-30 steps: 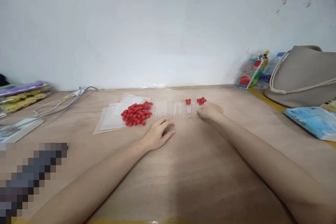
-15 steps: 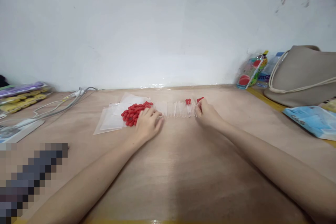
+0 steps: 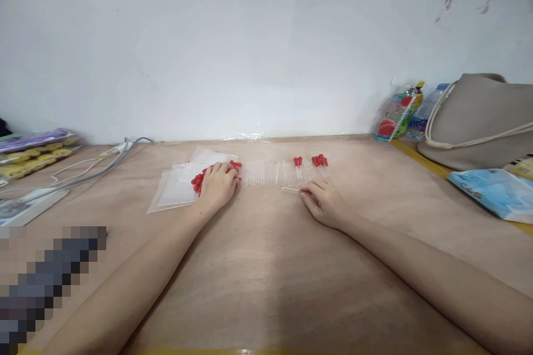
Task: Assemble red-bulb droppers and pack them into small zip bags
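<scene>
Two hands: left hand (image 3: pixel 217 186) on red caps (image 3: pixel 199 180) (labels unreadable), right hand (image 3: pixel 323 204) pinching clear tube (image 3: pixel 290 189).

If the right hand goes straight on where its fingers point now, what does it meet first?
Probably the loose clear tube at the fingertips of the right hand; the row of clear tubes lies just behind it, though depth is unclear.

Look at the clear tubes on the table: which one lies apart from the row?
The single clear tube at the right hand fingertips; it lies crosswise, nearer than the row of tubes.
</scene>
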A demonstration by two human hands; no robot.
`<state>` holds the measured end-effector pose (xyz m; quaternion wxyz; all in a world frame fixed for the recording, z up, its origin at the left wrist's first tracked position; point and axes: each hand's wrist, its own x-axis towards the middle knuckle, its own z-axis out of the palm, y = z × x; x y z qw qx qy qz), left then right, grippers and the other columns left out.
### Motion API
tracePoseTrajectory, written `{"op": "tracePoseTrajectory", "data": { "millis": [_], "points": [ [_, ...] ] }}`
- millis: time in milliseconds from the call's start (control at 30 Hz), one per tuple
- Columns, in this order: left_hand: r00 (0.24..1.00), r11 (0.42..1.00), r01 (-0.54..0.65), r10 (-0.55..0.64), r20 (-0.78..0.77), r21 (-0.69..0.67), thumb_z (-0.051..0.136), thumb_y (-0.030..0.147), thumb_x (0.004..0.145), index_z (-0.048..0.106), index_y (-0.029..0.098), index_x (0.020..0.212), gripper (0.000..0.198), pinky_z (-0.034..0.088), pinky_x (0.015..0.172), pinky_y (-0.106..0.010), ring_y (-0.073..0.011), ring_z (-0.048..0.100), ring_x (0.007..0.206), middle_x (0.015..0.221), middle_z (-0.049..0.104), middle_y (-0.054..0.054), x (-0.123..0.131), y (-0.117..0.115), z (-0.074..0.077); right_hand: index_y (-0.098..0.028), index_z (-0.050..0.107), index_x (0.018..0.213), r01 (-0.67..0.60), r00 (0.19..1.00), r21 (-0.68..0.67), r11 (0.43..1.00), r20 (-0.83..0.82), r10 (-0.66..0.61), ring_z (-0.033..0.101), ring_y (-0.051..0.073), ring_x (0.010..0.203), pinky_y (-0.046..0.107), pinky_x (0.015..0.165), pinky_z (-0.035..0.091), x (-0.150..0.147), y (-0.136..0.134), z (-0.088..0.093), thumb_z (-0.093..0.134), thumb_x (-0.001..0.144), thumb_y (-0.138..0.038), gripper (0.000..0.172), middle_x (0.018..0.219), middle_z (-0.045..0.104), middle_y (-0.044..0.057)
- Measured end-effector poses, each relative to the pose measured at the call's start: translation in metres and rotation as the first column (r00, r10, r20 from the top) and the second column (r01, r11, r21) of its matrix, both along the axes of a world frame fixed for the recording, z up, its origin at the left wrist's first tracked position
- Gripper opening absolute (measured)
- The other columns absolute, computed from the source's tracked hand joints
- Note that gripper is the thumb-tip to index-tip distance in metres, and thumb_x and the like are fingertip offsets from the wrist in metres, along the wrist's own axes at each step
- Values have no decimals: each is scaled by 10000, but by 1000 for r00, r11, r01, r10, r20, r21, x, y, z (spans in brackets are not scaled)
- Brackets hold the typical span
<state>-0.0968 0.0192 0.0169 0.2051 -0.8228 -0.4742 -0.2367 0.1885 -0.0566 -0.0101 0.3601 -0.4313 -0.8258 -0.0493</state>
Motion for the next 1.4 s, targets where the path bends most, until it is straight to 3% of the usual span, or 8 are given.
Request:
{"op": "tracePoseTrajectory", "data": {
  "millis": [100, 167, 267, 400, 800, 900, 1100, 1400],
  "points": [
    [990, 996, 86, -84, 110, -8, 484, 206, 811, 567, 197, 821, 84, 376, 778, -391, -248, 492, 909, 917, 585, -74, 9, -10, 5, -171, 563, 839, -16, 1000, -43, 999, -15, 15, 551, 149, 706, 314, 754, 357, 1, -1, 0, 408, 861, -258, 179, 784, 629, 53],
    [947, 974, 210, -182, 265, -81, 451, 229, 838, 545, 190, 878, 109, 409, 764, -359, -214, 525, 867, 889, 598, -59, 20, -22, 6, -177, 571, 826, -26, 1000, -71, 997, -6, 25, 558, 135, 672, 319, 767, 327, 1, -2, 0, 404, 874, -290, 208, 774, 648, 39],
    [828, 875, 406, -230, 511, -265, 421, 246, 861, 526, 162, 930, 152, 456, 636, -281, -151, 572, 694, 793, 612, -38, 40, -43, -1, -180, 592, 870, -29, 1000, -70, 997, -13, 29, 576, 133, 689, 318, 772, 298, 0, -3, 0, 409, 882, -307, 223, 824, 672, 42],
    [762, 742, 558, -280, 584, -371, 411, 234, 873, 527, 167, 1067, 236, 479, 693, -274, -134, 603, 706, 786, 635, -28, 56, -57, -13, -189, 587, 1016, -30, 999, -31, 999, -42, 29, 588, 136, 729, 312, 771, 291, -5, -5, -1, 404, 889, -300, 249, 917, 676, 63],
    [696, 662, 619, -211, 686, -424, 449, 283, 858, 566, 154, 999, 224, 498, 691, -271, -137, 619, 736, 845, 643, -41, 55, -55, -15, -192, 605, 915, -42, 999, -13, 999, -1, 42, 558, 114, 662, 293, 709, 286, -11, -6, 1, 416, 880, -284, 213, 852, 669, 33],
    [702, 677, 613, -230, 673, -408, 489, 308, 836, 591, 157, 946, 213, 488, 660, -259, -135, 600, 718, 841, 642, -35, 56, -57, -14, -194, 610, 904, -73, 997, -11, 997, 3, 73, 567, 115, 683, 288, 708, 294, -11, -6, 1, 427, 874, -287, 208, 832, 663, 33],
    [701, 690, 615, -259, 664, -381, 492, 308, 835, 623, 157, 855, 201, 461, 574, -221, -109, 556, 578, 620, 597, 6, 56, -60, -12, -205, 632, 892, -147, 989, -34, 989, -20, 147, 576, 119, 711, 285, 706, 301, -10, -4, 1, 430, 875, -284, 217, 803, 659, 32],
    [766, 678, 595, -314, 561, -432, 479, 294, 841, 645, 183, 880, 204, 465, 608, -231, -116, 576, 628, 745, 654, -12, 54, -64, -12, -227, 651, 895, -170, 982, -96, 981, 69, 177, 536, 108, 638, 300, 710, 261, -5, -3, 8, 430, 876, -269, 226, 767, 646, 17]
  ]
}}
